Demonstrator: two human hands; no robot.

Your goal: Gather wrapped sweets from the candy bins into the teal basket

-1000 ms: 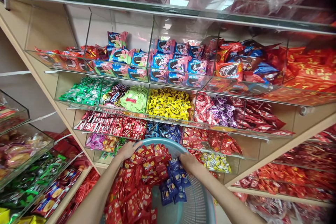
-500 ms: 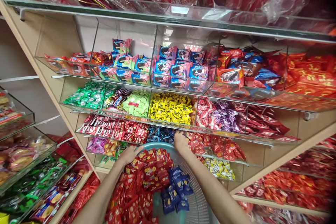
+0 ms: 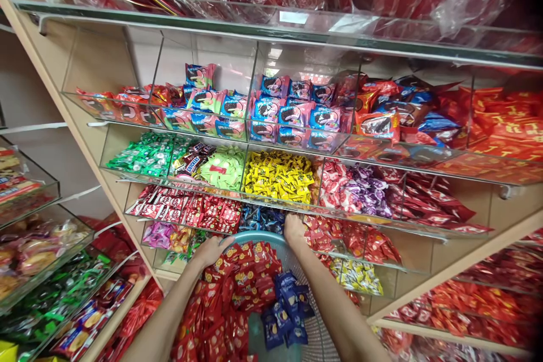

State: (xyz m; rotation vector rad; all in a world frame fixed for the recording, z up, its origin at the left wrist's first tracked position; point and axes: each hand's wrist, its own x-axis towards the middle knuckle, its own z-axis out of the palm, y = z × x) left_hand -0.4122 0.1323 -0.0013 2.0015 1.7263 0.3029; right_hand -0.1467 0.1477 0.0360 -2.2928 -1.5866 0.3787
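Note:
A teal plastic basket sits below me, heaped with red candy packets and several dark blue packets. My left hand grips the basket's far rim at the left, fingers curled over it. My right hand reaches over the rim into the clear shelf bin holding dark blue sweets, beside a bin of red packets. Its fingers are tucked under the bin edge and hidden.
Clear acrylic bins hold wrapped sweets: yellow candies, green ones, pale green packets, red wafer bars, cookie packs. More bins stand at the left. Red bags hang on top.
My right hand left the blue packets in the basket and rose to the blue-sweet bin on the shelf. My left hand stayed on the rim. The view tilted slightly up.

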